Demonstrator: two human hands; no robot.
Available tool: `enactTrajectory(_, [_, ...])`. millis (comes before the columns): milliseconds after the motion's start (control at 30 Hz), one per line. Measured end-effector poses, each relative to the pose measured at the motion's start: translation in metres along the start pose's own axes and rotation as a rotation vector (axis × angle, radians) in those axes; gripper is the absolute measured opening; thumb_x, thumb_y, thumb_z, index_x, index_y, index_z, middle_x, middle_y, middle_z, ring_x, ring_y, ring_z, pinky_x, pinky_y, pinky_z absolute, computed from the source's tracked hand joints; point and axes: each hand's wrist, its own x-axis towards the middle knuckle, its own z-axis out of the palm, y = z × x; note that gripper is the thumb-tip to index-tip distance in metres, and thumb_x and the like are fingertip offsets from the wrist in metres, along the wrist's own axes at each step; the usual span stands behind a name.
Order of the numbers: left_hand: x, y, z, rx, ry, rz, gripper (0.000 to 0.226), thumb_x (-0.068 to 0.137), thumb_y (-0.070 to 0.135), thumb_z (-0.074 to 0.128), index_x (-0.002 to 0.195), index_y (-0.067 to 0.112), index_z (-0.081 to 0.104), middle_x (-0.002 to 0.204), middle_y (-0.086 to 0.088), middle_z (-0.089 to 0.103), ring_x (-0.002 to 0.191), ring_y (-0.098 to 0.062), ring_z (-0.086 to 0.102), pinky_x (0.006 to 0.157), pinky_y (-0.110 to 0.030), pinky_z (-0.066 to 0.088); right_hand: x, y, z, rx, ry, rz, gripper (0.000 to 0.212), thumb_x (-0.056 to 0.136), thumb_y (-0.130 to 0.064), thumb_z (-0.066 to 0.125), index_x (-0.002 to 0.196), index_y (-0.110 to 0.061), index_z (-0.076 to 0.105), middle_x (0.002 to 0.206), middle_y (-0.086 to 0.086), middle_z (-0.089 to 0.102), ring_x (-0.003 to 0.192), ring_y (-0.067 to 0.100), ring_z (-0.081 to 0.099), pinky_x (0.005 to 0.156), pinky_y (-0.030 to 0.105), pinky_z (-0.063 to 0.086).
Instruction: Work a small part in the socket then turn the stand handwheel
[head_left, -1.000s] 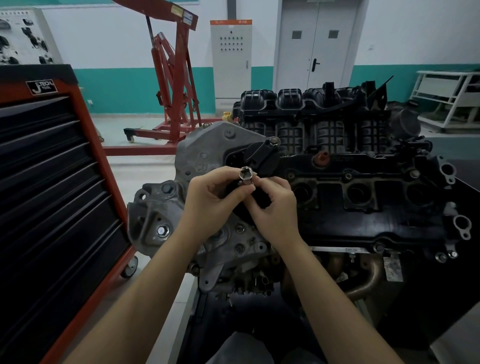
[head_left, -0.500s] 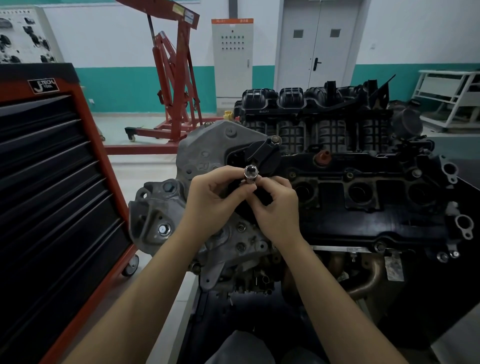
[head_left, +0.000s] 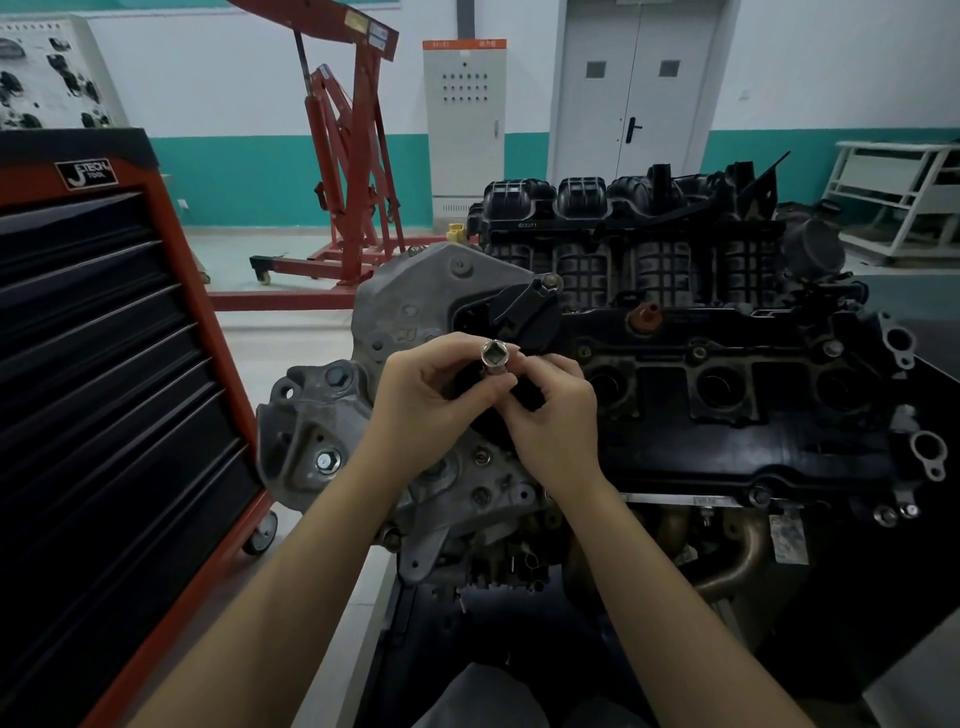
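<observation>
1. Centre of frame: left hand (head_left: 431, 400) curled round a small metal socket (head_left: 494, 358), thumb and fingertips pinching its barrel; square drive opening turned up toward the camera.
2. Right hand (head_left: 553, 410) just beside it, fingers bent in toward the socket's lower end, fingertips meeting the left thumb. Seemingly pinching something there; actual hold hidden behind the fingers, cannot tell for sure.
3. Socket held in the air, just above and in front of the engine (head_left: 727, 395), close to the black plastic part (head_left: 524, 312) at the engine's left end.
4. Engine filling centre and right of frame: grey cast cover (head_left: 415, 306) at left with bolts showing, black ribbed intake manifold (head_left: 623, 228) along the top, a row of round ports below it.
5. Red cap (head_left: 644, 314) upright on the engine, right of the hands, well apart from them.
6. Left of frame: red and black tool cabinet (head_left: 114, 364) on castors, drawers closed.
7. Upper middle: red engine hoist (head_left: 353, 156) on the floor; grey electrical cabinet (head_left: 464, 119) against the wall beside it.
8. Upper right: grey double door (head_left: 634, 88); white rack (head_left: 904, 197) at far right edge.
</observation>
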Motion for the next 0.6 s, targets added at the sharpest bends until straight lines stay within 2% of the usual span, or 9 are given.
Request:
enactTrajectory(100, [-0.0002,0.0007,0.0019,0.085,0.065,0.033,0.019,0.074,0.003,0.079,0.091,0.002,0.072,0.089,-0.009,0.072,0.087,-0.018,0.069,0.082,-0.031,0.056,0.0003,-0.0021,-0.0003,-0.001,-0.002,0.015,0.012,0.079,-0.016,0.075,0.089,-0.010,0.072,0.086,-0.003,0.072,0.090,0.019,0.061,0.089,0.031,0.044])
enactTrajectory(200, [-0.0006,-0.0002,0.0022,0.049,0.073,0.011,0.015,0.076,-0.002,0.076,0.090,0.001,0.071,0.089,-0.008,0.072,0.087,-0.018,0.069,0.083,-0.028,0.055,0.0011,-0.0048,-0.0010,-0.009,0.014,-0.020,0.017,0.079,-0.021,0.070,0.092,-0.010,0.072,0.087,-0.002,0.072,0.091,-0.002,0.051,0.087,0.035,0.045])
enactTrajectory(300, [-0.0008,-0.0009,0.0005,0.000,0.037,-0.014,0.018,0.082,-0.007,0.068,0.099,-0.002,0.070,0.095,-0.012,0.072,0.095,-0.022,0.069,0.088,-0.032,0.054,0.0009,-0.0042,-0.0002,-0.034,-0.003,-0.066,0.025,0.081,-0.020,0.067,0.102,-0.007,0.072,0.088,0.001,0.072,0.092,-0.008,0.045,0.087,0.033,0.045])
enactTrajectory(400, [-0.0005,-0.0007,-0.0007,-0.029,-0.003,-0.003,0.020,0.083,-0.008,0.066,0.102,-0.001,0.069,0.098,-0.013,0.071,0.097,-0.023,0.069,0.089,-0.033,0.054,0.0002,-0.0034,0.0001,-0.005,0.009,-0.021,0.025,0.081,-0.020,0.069,0.102,-0.007,0.073,0.085,0.001,0.072,0.092,0.006,0.053,0.082,0.034,0.048])
enactTrajectory(500, [-0.0007,-0.0018,0.0006,0.013,0.023,0.021,0.019,0.078,-0.002,0.074,0.096,0.001,0.070,0.094,-0.012,0.072,0.092,-0.023,0.069,0.085,-0.035,0.055,-0.0006,-0.0028,-0.0005,-0.012,0.001,0.007,0.015,0.081,-0.017,0.072,0.093,-0.008,0.073,0.086,0.000,0.072,0.093,0.022,0.060,0.083,0.036,0.048])
enactTrajectory(600, [-0.0013,-0.0021,0.0015,0.020,0.078,0.025,0.020,0.076,0.000,0.077,0.091,0.011,0.070,0.090,-0.008,0.073,0.088,-0.023,0.071,0.082,-0.038,0.057,-0.0004,-0.0041,-0.0010,-0.022,-0.010,0.008,0.016,0.081,-0.021,0.070,0.094,-0.011,0.073,0.090,-0.003,0.072,0.096,0.021,0.060,0.086,0.036,0.047])
